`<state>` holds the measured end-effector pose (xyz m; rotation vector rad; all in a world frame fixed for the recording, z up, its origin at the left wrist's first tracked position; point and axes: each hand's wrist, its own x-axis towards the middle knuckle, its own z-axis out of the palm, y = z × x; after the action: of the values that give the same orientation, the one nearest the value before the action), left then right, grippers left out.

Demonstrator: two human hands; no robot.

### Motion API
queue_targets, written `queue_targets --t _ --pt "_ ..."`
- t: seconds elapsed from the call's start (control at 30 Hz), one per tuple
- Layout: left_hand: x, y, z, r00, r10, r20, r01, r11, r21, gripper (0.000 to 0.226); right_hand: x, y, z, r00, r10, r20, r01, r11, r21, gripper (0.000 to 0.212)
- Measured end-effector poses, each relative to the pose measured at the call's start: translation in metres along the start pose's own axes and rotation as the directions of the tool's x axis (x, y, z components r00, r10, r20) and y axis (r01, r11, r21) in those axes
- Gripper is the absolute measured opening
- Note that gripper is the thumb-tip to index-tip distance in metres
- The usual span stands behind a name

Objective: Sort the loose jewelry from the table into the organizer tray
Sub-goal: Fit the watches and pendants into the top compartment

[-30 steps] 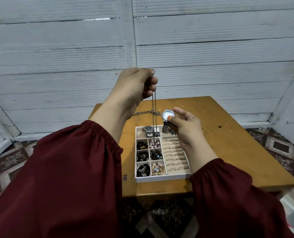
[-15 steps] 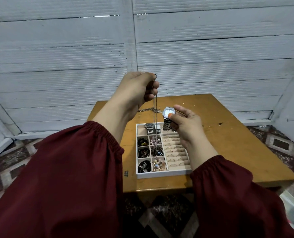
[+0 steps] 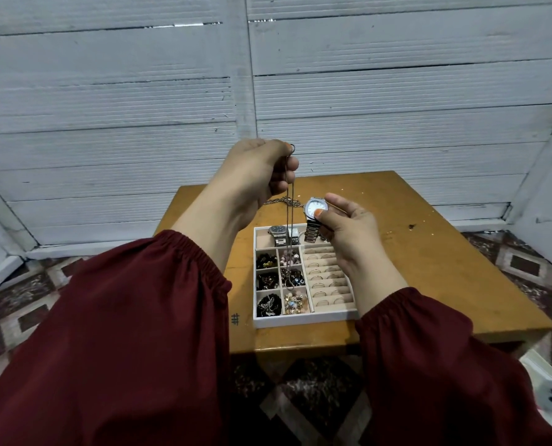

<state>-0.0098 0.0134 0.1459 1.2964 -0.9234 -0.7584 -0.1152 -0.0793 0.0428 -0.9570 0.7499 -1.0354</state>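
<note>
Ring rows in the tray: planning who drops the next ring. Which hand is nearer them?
Right. The right hand, holding a white-faced watch, hovers over the right edge of the ring rows; the left hand is raised higher, to their upper left, dangling a thin chain.

A small wooden table [image 3: 429, 252] stands on patterned floor tiles [image 3: 525, 265] against white plank walls [image 3: 107, 107].
</note>
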Motion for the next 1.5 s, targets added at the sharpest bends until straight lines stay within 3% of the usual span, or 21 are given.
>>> queue_targets --t 0.37,0.73,1.5 --pt "-0.007 0.009 0.0 1.0 0.016 0.016 -0.016 1.0 0.003 0.016 -0.004 0.001 0.0 1.0 0.002 0.003 -0.002 1.0 0.019 0.036" --pt "-0.016 -0.022 -0.002 0.996 -0.087 0.004 0.086 0.996 0.038 0.02 -0.008 0.008 0.001 1.0 -0.013 0.008 0.012 0.998 0.057 0.033" --pt "-0.026 -0.022 0.014 0.996 -0.075 0.05 0.079 0.994 -0.081 0.021 -0.01 0.013 -0.007 1.0 -0.007 -0.01 0.008 0.997 0.082 0.032"
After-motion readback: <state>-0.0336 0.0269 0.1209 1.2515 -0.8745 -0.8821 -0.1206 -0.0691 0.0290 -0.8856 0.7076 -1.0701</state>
